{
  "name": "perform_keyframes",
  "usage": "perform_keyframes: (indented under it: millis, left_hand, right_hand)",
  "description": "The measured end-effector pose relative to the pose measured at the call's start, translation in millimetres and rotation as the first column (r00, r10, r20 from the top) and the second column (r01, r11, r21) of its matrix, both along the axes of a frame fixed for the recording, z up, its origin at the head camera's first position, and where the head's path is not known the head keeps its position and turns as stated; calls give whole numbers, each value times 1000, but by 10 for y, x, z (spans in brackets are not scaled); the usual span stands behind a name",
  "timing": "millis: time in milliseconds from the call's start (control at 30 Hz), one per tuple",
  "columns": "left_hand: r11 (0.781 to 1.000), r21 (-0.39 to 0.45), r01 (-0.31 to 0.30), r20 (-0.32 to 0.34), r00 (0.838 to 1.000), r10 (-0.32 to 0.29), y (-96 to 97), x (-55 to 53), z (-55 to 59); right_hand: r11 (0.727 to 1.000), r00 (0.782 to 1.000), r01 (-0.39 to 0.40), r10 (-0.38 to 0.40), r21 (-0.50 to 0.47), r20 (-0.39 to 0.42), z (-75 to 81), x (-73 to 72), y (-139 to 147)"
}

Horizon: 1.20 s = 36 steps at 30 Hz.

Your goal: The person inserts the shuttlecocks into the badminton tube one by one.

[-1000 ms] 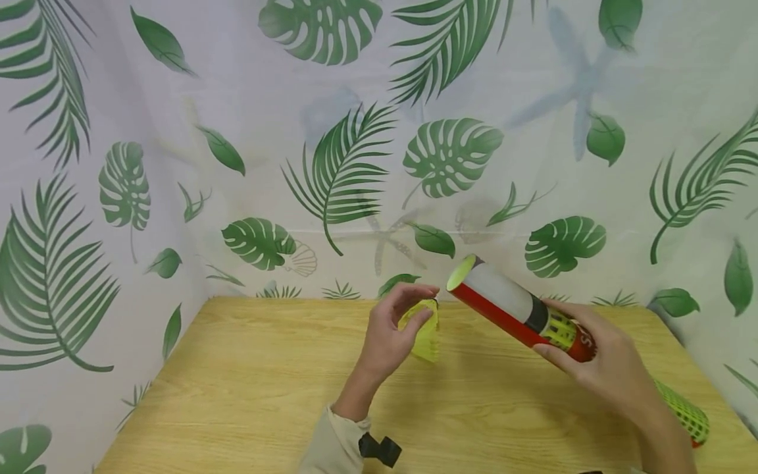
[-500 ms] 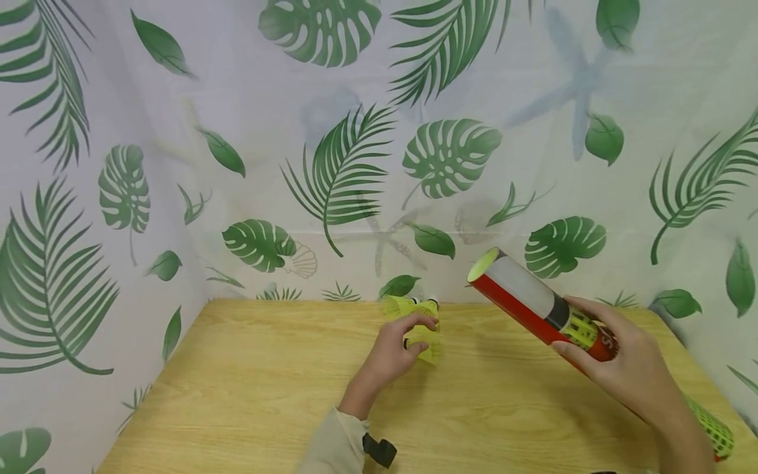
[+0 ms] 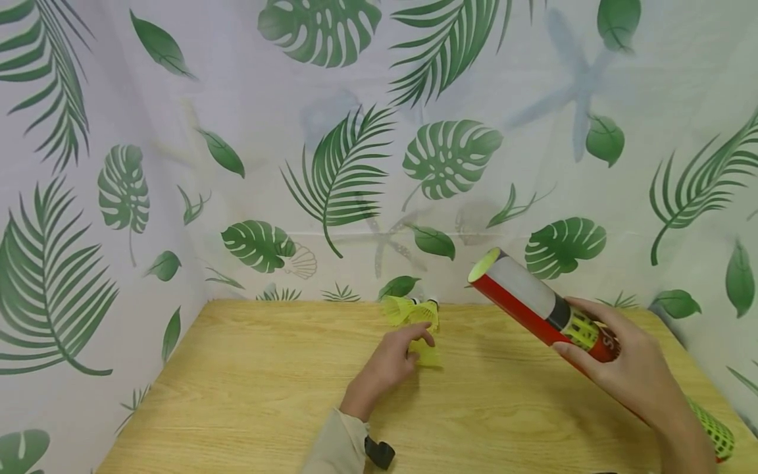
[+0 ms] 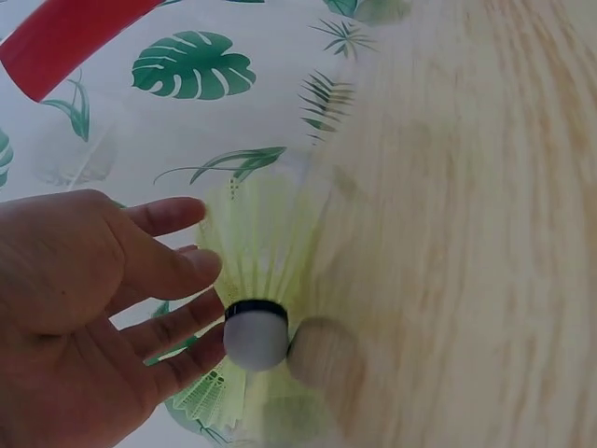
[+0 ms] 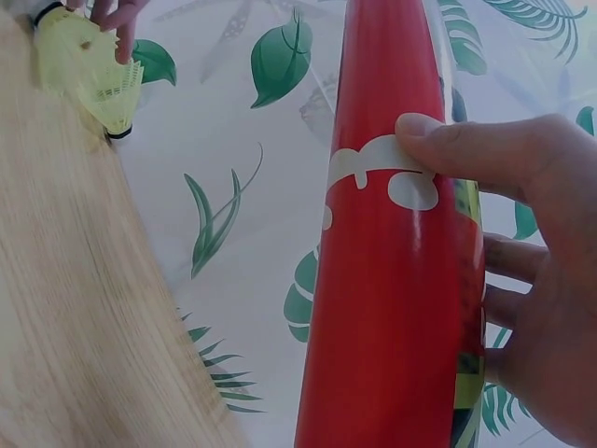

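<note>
My left hand (image 3: 387, 359) reaches low over the table, beside a yellow shuttlecock (image 3: 429, 355). In the left wrist view, the fingertips lie along the edge of this shuttlecock's skirt (image 4: 256, 243), and its white cork base (image 4: 256, 338) points toward the camera. Two more yellow shuttlecocks, one on the left (image 3: 397, 309) and one on the right (image 3: 428, 313), sit just beyond the hand at the table's back edge. My right hand (image 3: 633, 359) grips a red, white and black shuttlecock tube (image 3: 527, 293) near its lower end. Held tilted, the tube shows its round end up and to the left.
A second cylinder with a yellow-green checked pattern (image 3: 713, 431) lies at the table's right side, partly hidden by my right forearm. The wooden table (image 3: 249, 382) ends at a leaf-printed cloth (image 3: 349, 263) behind it and on the left.
The tube in my right hand has shifted right, mostly in the first half second. My left hand has come down and nearer, uncovering the two shuttlecocks at the back edge.
</note>
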<state>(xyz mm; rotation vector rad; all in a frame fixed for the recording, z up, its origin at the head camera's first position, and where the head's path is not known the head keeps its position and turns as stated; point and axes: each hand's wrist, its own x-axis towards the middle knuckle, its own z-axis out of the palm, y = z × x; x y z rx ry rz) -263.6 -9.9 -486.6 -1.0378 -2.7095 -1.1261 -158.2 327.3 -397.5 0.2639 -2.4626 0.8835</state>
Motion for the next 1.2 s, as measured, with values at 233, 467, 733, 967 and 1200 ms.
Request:
perform_keyframes:
  millis: [233,467,733,967,1200]
  left_hand:
    - [994,-108,10,-16,1000,-12,13,-1,7]
    - [981,-181,-66,-48,997,58,-15,38,69]
    - [982,-173,-77,8,997,79,-76,44,89]
    - [979,-190,-73,-29,997,69,-111,17,75]
    - [995,-86,-57,3,998,58,-166,14,106]
  right_hand:
    - [1000,1000,0,1,16,-7,4,-4,-12]
    - [1000,1000,-10,10,15,-3,14,-3,-12]
    - [1000,1000,-15,15,11,4,-3,-13,-19]
    - [1000,1000,-10,10,5,9,-4,6,1]
    - [1000,1000,-5,5,6,0,4,2,-3]
